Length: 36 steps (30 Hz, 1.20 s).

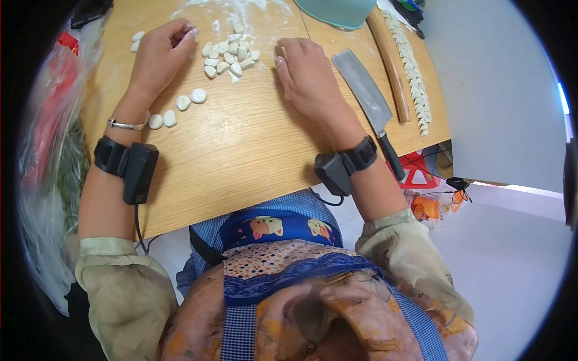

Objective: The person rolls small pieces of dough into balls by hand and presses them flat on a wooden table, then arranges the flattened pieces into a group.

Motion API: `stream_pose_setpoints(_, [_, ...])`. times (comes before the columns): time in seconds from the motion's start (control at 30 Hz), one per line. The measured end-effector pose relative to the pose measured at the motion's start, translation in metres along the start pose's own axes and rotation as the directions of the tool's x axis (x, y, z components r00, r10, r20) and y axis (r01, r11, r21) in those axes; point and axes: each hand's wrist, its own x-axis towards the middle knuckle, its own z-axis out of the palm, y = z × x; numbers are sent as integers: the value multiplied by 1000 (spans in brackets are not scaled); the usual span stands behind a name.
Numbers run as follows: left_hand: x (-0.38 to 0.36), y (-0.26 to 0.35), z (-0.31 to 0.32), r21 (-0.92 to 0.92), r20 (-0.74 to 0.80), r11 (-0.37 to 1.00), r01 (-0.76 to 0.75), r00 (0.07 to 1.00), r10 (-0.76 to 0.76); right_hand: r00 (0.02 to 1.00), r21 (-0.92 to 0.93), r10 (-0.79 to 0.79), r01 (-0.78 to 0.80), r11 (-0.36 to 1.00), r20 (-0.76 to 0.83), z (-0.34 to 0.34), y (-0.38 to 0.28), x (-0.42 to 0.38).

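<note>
Left hand (165,51) is held over the left part of the bench (223,156), wrist lined up with the forearm, back of hand turned up and outward. Fingers are curled nearly closed, thumb brought up close to the index; white powder is seen at the tips. Whether a piece is pinched can't be told.

Right hand (306,72) is set palm down, about half open: fingers bent and kept together, pointed at the far edge, thumb angled alongside the index. No grip is visible; the underside is hidden. Forearm is brought in diagonally over the near edge. A black strapped device is worn on each forearm, plus a bracelet (126,125) on the left wrist.

The loose cluster of white dough pieces (229,57) is laid between the hands, nearer the far edge. Four flattened pieces (183,103) are strung out toward the near left corner, beside the left wrist; two more (136,45) are left of the left hand.

Cleaver (364,87) is laid flat right of the right hand, handle carried past the near edge. Rolling pin (390,66) and a long row of dough pieces (409,69) are lined up along the right edge. Teal bowl (337,9) is cut off at the top of the view.
</note>
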Motion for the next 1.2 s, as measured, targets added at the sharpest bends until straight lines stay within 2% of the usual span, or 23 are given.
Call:
stream_pose_setpoints(0.07, [0,0,-1,-2,5,1000,-2,1000,2,992,-148,-97,84,985,-81,12,1,2])
stream_pose_setpoints(0.2, [0,0,-1,-8,5,1000,2,1000,-2,996,-146,-79,72,987,-48,10,5,2])
stream_pose_setpoints(0.27, [0,1,0,-6,2,1000,-1,1000,1,998,41,9,-6,999,-60,8,12,6])
stream_pose_setpoints(0.3, [0,1,0,-3,-1,1000,-1,1000,1,998,43,9,-6,999,-59,11,12,3])
stream_pose_setpoints(0.37, [-1,1,-1,4,3,1000,1,1000,-1,997,-135,-63,55,989,-51,14,6,0])
stream_pose_setpoints(0.5, [2,-1,-1,14,18,1000,3,1000,-3,993,-142,-98,89,986,-63,11,2,2])
stream_pose_setpoints(0.57, [2,-1,0,-2,-12,1000,-26,1000,26,991,9,69,-68,998,-113,-4,3,6])
stream_pose_setpoints(0.6, [-2,0,1,-22,-36,999,-48,998,47,993,14,63,-62,998,-102,-16,2,6])
stream_pose_setpoints(0.63, [-4,2,0,-20,-37,999,-37,999,36,960,10,266,-268,963,87,-36,-8,9])
stream_pose_setpoints(0.67, [-2,4,-2,-19,-23,1000,-22,1000,21,853,-35,451,-458,888,263,-47,-17,8])
stream_pose_setpoints(0.7, [0,7,-3,-19,-10,1000,-10,1000,10,854,-35,450,-458,888,262,-46,-22,4])
stream_pose_setpoints(0.77, [1,5,-1,-12,-11,1000,-19,1000,19,894,-24,339,-348,937,292,-35,-29,-5])
stream_pose_setpoints(0.8, [1,4,-1,-2,-10,1000,-22,1000,22,946,207,189,-247,947,265,-26,-29,-8])
stream_pose_setpoints(0.83, [1,5,-1,-2,-10,1000,-23,1000,23,946,208,189,-247,946,264,-23,-34,-4])
stream_pose_setpoints(0.9, [0,5,-3,-4,5,1000,-1,1000,1,960,428,159,-246,869,229,-19,-41,6])
stream_pose_setpoints(0.93, [-1,4,-3,-1,4,1000,0,1000,0,977,322,165,-201,925,134,-11,-34,11])
stream_pose_setpoints(0.97, [-1,3,-1,-34,-7,999,-4,1000,4,978,322,162,-198,926,133,-6,-29,14])
stream_pose_setpoints(1.03, [1,4,0,-71,-26,997,-12,1000,10,992,208,81,-98,973,93,0,-22,19])
stream_pose_setpoints(1.13, [0,6,0,-42,-20,999,-21,1000,20,991,128,22,-39,991,128,3,-18,22])
stream_pose_setpoints(1.2, [0,5,-1,-31,-28,999,-40,999,39,987,117,61,-78,990,146,3,-17,20])
